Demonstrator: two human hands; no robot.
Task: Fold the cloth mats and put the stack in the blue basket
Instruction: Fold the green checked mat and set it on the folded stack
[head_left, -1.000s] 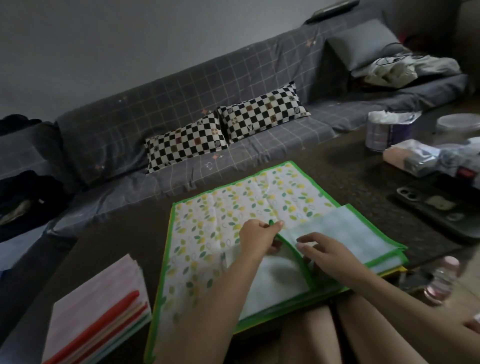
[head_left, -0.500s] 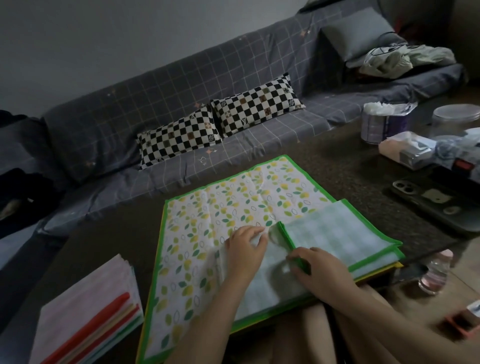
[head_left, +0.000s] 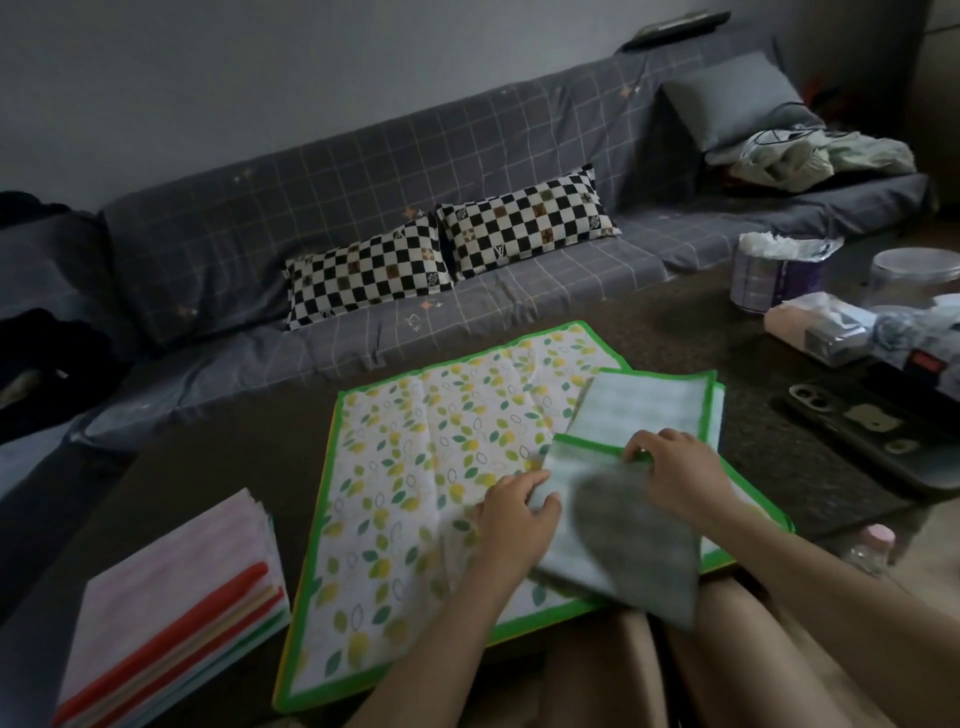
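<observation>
While both hands work on the desk (head_left: 218, 467):
writing: none readable; small logo marks on checkered pillows (head_left: 447, 254), too small to read
left hand (head_left: 514, 519): fingers curled, pinching left edge of checked mat (head_left: 618, 535)
right hand (head_left: 675, 473): fingers bent, pressing its green top border
checked mat: blurred, on leaf-print mat (head_left: 426, 467), partly over desk's near edge
folded stack (head_left: 171, 592): desk's left side, well apart from hands
</observation>
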